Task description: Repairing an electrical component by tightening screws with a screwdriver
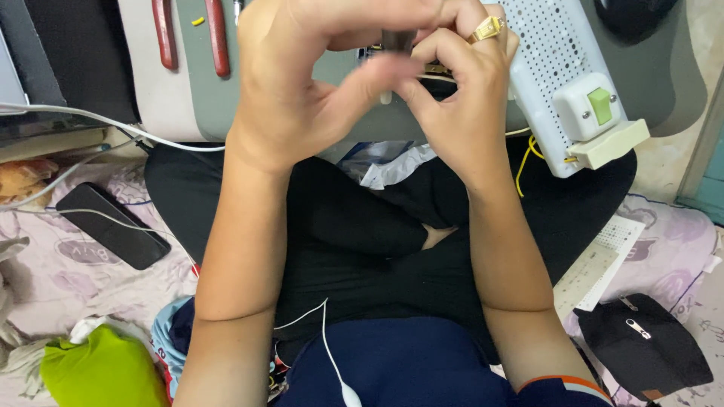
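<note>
My fingertips are pinched together up here, both hands meeting over a small dark part point(397, 39) with a pale stub poking out under it, and it's too blurred for me to say what the piece is. My left hand point(302, 75) curls in from one side with the thumb pressed across to it, my right hand point(460, 98) clamps the other side, the gold ring point(487, 29) catching light on one finger. The part sits right in front of the white perforated board point(554, 53), just off its near edge. On that board, toward its outer corner, there's a white switch box with a green rocker point(600, 105), and yellow wire point(528, 154) loops out beneath it. Away from the board, beyond my left hand, red-handled pliers point(188, 34) lie on the grey tray point(204, 105). Further off from the board, down by my left forearm, a black phone point(113, 224) rests on the patterned sheet.
</note>
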